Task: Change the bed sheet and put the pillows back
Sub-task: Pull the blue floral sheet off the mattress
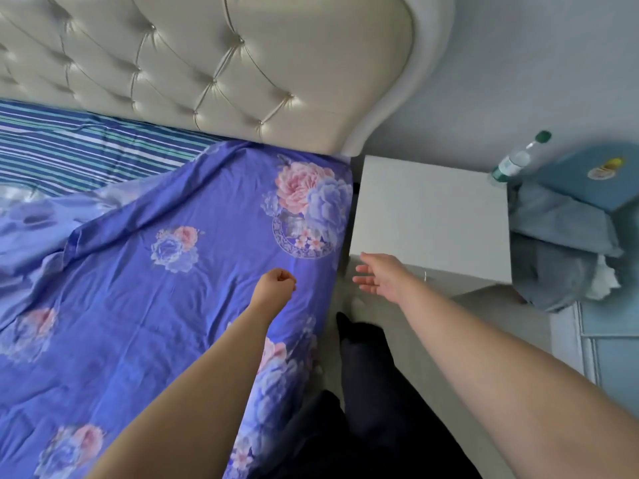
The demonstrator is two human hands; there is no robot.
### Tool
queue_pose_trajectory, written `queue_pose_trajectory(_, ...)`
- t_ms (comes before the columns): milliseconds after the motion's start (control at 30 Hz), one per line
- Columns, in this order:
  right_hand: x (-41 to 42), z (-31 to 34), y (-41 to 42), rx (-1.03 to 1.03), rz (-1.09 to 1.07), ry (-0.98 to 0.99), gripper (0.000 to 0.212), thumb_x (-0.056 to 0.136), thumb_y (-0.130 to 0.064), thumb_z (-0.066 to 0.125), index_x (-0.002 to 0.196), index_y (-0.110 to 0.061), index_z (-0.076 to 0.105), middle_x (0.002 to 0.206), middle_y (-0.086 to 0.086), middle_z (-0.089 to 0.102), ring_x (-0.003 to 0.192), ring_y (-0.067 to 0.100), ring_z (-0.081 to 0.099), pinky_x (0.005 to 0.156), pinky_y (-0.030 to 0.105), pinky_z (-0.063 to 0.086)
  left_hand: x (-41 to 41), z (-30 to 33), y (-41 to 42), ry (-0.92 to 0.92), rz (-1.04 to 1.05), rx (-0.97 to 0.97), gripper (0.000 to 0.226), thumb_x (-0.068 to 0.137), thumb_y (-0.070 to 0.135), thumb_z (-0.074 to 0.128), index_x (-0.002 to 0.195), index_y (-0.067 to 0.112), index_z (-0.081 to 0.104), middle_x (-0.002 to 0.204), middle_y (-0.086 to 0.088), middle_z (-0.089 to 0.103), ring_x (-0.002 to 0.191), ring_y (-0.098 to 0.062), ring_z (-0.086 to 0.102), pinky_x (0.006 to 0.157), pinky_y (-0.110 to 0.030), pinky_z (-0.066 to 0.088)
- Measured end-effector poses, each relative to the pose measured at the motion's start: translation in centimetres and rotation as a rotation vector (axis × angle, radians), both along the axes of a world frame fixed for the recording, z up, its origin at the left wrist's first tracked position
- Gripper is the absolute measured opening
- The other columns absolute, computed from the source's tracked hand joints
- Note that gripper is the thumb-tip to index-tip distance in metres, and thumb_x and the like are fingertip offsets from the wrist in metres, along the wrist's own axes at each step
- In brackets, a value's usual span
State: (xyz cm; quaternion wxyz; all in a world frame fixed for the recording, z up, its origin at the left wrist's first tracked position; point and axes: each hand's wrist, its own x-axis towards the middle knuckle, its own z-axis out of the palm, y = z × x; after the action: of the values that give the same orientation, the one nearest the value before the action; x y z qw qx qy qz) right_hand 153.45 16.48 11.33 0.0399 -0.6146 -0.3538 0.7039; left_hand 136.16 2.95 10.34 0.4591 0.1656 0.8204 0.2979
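We see a bed with a cream tufted leather headboard (pixel 207 63) running across 12 o'clock. A blue, white and green striped sheet (pixel 69 150) lies on the mattress at 10 o'clock. Spread directly over it, a purple cotton sheet printed with pink and lilac flowers (pixel 155 271) covers the bed from 9 o'clock to the centre, rumpled at its 9 o'clock side, and its corner reaches the foot of the headboard. At 6 o'clock its edge hangs over the bed's side.

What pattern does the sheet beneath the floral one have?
Blue, green and white stripes on the lower sheet, head view.
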Motion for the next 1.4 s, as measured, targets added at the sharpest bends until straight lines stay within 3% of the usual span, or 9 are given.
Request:
queue_pose_trajectory(133, -5.2, -2.9, 7.9, -0.059, -0.022, 0.032, 0.012, 0.097, -0.028, 0.051, 0.088, -0.020, 0.052, 0.088, 0.003, 0.054, 0.070, 0.018, 0.058, 0.060, 0.028, 0.047, -3.8, -2.2, 6.0, -0.007, 0.016, -0.077, 0.028, 0.084, -0.002, 0.043, 0.069, 0.018, 0.055, 0.067, 0.000, 0.060, 0.066, -0.023, 0.051, 0.063, -0.031, 0.043)
queue_pose_trajectory(367, -13.5, -9.1, 22.6, -0.036, 0.052, -0.050, 0.018, 0.097, -0.032, 0.049, 0.107, -0.017, 0.051, 0.098, 0.005, 0.056, 0.082, 0.020, 0.057, 0.061, 0.026, 0.047, -9.5, -5.4, 16.8, -0.008, 0.008, -0.203, 0.022, 0.083, 0.006, 0.047, 0.072, 0.023, 0.056, 0.079, -0.002, 0.064, 0.072, -0.024, 0.057, 0.068, -0.034, 0.046)
queue_pose_trajectory(467, -16.6, -11.7, 27.8, 0.000, 0.076, -0.107, 0.016, 0.097, -0.030, 0.048, 0.106, -0.017, 0.052, 0.087, 0.003, 0.054, 0.076, 0.018, 0.055, 0.062, 0.026, 0.048, -11.3, -6.6, 21.1, 0.012, 0.014, -0.209, 0.021, 0.082, 0.008, 0.048, 0.072, 0.024, 0.056, 0.077, 0.000, 0.064, 0.073, -0.024, 0.058, 0.074, -0.037, 0.050)
queue_pose_trajectory(600, -19.8, -16.9, 32.7, 0.160, 0.250, -0.232, 0.017, 0.094, -0.028, 0.050, 0.103, -0.015, 0.056, 0.093, 0.010, 0.052, 0.079, 0.024, 0.051, 0.081, 0.033, 0.051, -12.9, -8.9, 25.4, 0.008, 0.066, -0.191, 0.024, 0.081, 0.005, 0.046, 0.070, 0.024, 0.056, 0.079, -0.003, 0.065, 0.073, -0.026, 0.059, 0.078, -0.043, 0.053)
queue_pose_trajectory(667, -21.1, -18.9, 33.9, 0.222, 0.324, -0.281, 0.020, 0.093, -0.027, 0.050, 0.108, -0.014, 0.053, 0.108, 0.009, 0.052, 0.095, 0.023, 0.051, 0.080, 0.027, 0.045, -13.3, -10.4, 26.7, -0.005, 0.073, -0.204, 0.024, 0.082, 0.005, 0.046, 0.071, 0.024, 0.055, 0.078, -0.004, 0.064, 0.071, -0.025, 0.059, 0.073, -0.040, 0.052)
queue_pose_trajectory(767, -22.5, -22.2, 35.1, 0.221, 0.319, -0.344, 0.049, 0.091, -0.027, 0.052, 0.133, -0.003, 0.046, 0.134, 0.015, 0.052, 0.120, 0.030, 0.052, 0.098, 0.034, 0.042, -13.5, -12.5, 27.8, -0.028, 0.088, -0.217, 0.023, 0.083, 0.006, 0.046, 0.073, 0.024, 0.054, 0.082, -0.003, 0.064, 0.071, -0.022, 0.057, 0.067, -0.033, 0.048)
queue_pose_trajectory(1033, -24.6, -26.7, 35.9, 0.027, -0.091, -0.273, 0.052, 0.090, -0.029, 0.060, 0.135, -0.007, 0.046, 0.133, 0.008, 0.056, 0.117, 0.024, 0.056, 0.083, 0.023, 0.042, -14.2, -15.4, 28.9, -0.029, 0.105, -0.254, 0.023, 0.084, 0.008, 0.043, 0.075, 0.026, 0.055, 0.083, 0.005, 0.063, 0.080, -0.023, 0.062, 0.055, -0.023, 0.038)
queue_pose_trajectory(1233, -23.3, -27.8, 35.9, -0.013, -0.013, -0.436, 0.065, 0.094, -0.048, 0.045, 0.139, -0.002, 0.040, 0.142, 0.014, 0.047, 0.125, 0.033, 0.049, 0.105, 0.040, 0.041, -14.2, -15.3, 29.0, 0.004, 0.200, -0.228, 0.025, 0.088, 0.006, 0.036, 0.083, 0.020, 0.056, 0.072, 0.006, 0.058, 0.053, -0.014, 0.044, 0.047, -0.022, 0.033)
queue_pose_trajectory(1400, -23.1, -28.0, 35.7, 0.064, 0.146, -0.488, 0.051, 0.102, -0.033, 0.030, 0.131, 0.005, 0.050, 0.137, 0.023, 0.049, 0.126, 0.035, 0.046, 0.105, 0.036, 0.037, -14.1, -15.5, 28.3, 0.068, 0.244, -0.281, 0.024, 0.089, 0.009, 0.035, 0.085, 0.021, 0.055, 0.070, 0.007, 0.058, 0.048, -0.014, 0.043, 0.047, -0.024, 0.034)
